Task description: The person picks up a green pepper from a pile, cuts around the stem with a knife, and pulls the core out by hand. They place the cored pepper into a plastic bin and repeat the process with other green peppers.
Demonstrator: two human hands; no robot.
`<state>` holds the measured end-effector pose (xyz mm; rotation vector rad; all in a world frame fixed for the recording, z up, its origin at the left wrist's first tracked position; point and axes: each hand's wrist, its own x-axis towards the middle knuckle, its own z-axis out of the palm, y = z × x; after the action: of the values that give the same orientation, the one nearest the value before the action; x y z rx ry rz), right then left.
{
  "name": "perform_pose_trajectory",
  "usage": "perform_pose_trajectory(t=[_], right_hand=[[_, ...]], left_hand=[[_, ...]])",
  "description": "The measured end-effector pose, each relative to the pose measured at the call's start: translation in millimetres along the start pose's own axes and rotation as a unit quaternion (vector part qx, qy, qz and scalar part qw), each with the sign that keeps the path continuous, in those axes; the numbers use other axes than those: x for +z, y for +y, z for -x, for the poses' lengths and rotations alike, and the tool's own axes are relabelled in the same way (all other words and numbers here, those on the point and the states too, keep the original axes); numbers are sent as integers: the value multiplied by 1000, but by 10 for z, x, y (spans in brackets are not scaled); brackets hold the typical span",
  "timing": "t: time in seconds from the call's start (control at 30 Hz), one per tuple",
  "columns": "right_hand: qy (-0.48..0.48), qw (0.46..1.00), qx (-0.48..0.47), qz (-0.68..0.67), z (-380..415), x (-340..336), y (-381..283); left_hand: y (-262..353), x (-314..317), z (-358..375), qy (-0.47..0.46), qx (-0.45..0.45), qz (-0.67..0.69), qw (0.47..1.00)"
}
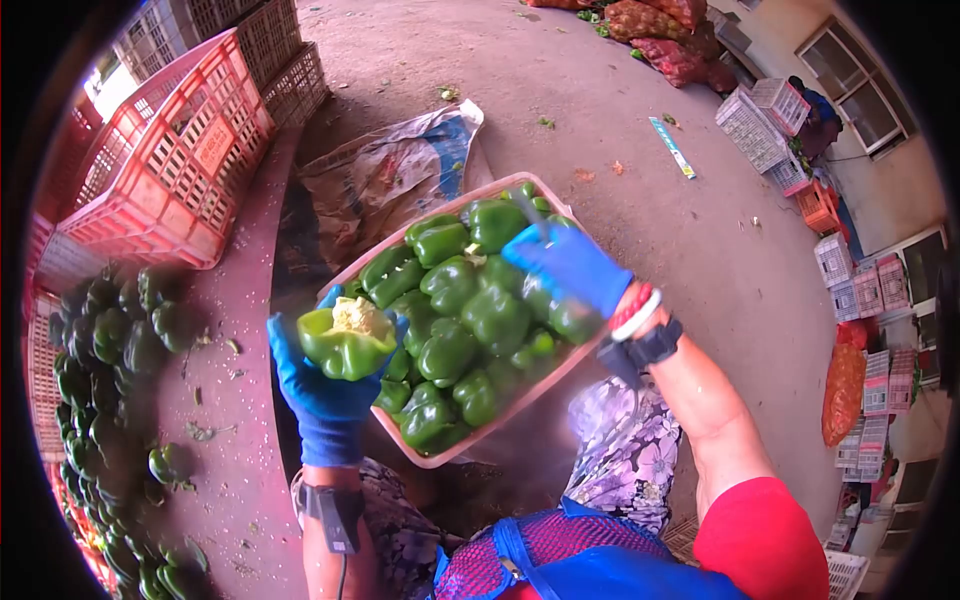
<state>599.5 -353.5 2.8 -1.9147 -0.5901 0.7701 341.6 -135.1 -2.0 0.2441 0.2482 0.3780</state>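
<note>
My left hand [322, 405], in a blue glove, is wrapped around a cut green bell pepper [345, 350]. Its pale seed core faces up from the opened flesh. My right hand [570, 265], also gloved in blue, is closed over the right side of the crate. From its fist a narrow grey knife [528, 208] sticks out, blurred, with the handle hidden. Below both hands, a pale pink plastic crate [430, 462] is filled with green bell peppers [497, 318], some of them cut.
Many green peppers [110, 335] lie piled at the left. Pink crates [185, 165] stand beyond that pile. A crumpled sack [385, 165] lies behind my crate. Red mesh sacks [670, 60], further crates [750, 130] and a person [820, 115] are in the background.
</note>
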Motion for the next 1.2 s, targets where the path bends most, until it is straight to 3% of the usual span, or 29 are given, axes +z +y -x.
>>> perform_pose_trajectory(t=[0.03, 0.07, 0.13, 0.17, 0.2, 0.27, 0.3, 0.33, 0.37, 0.4, 0.43, 0.47, 0.5, 0.57, 0.67, 0.77, 0.83, 0.9, 0.93, 0.97, 1.07, 1.2], right_hand=[[-94, 984, 101, -115, 332, 314, -413], [-167, 941, 128, -264, 481, 657, -368], [-157, 920, 78, -349, 598, 1271, -263], [-155, 906, 53, -391, 656, 1577, -211], [-122, 919, 80, -365, 748, 1465, -433], [-109, 894, 105, -421, 732, 1328, -451], [-95, 889, 110, -434, 659, 1347, -350], [-72, 885, 80, -452, 489, 1497, -85], [-78, 946, 55, -309, 501, 1358, -100], [-43, 973, -23, -228, 503, 1354, -80], [-10, 985, -100, -141, 512, 1366, -51], [-9, 986, -157, -51, 540, 1366, -10], [-65, 983, -156, 72, 612, 1267, -101], [-75, 967, -211, 120, 677, 1213, -89], [-85, 960, -221, 149, 826, 1162, -46], [-127, 963, -207, 115, 818, 997, -61], [-126, 961, -244, -24, 762, 1044, 119], [-142, 962, -132, -193, 793, 1093, 64], [-210, 938, -35, -274, 848, 1033, -17], [-257, 901, 72, -343, 900, 960, -157], [-278, 873, 82, -392, 823, 1115, 43], [-217, 860, 115, -447, 838, 1272, 112]], left_hand=[[-59, 17, -23, 2, 21, 0, 1000], [-135, 26, -2, -7, 69, -77, 995], [-338, -29, 17, -2, 191, -293, 937], [-442, -87, 25, 2, 263, -424, 867], [-480, -115, 48, 0, 350, -595, 724], [-467, -63, 80, 15, 194, -374, 907], [-414, -41, 112, 15, 147, -378, 914], [-320, -55, 127, -2, 125, -486, 865], [-251, -54, 134, -25, 127, -601, 789], [-220, -32, 118, -34, 114, -638, 761], [-243, -1, 184, 103, -71, -408, 904], [-235, -337, 130, 7, -27, -543, 839], [-265, -223, 194, -20, -66, -537, 841], [-312, 2, 271, 12, -112, -607, 787], [-385, -69, 247, -124, 6, -739, 662], [-397, -74, 248, -132, 74, -822, 549], [-299, -74, 245, -133, 46, -798, 586], [-313, -28, 240, -108, 54, -728, 675], [-364, -12, 251, -74, 24, -670, 739], [-344, -73, 231, -82, 0, -641, 763], [-307, -29, 257, -24, -118, -505, 854], [-309, -215, 196, 9, -116, -401, 909]])
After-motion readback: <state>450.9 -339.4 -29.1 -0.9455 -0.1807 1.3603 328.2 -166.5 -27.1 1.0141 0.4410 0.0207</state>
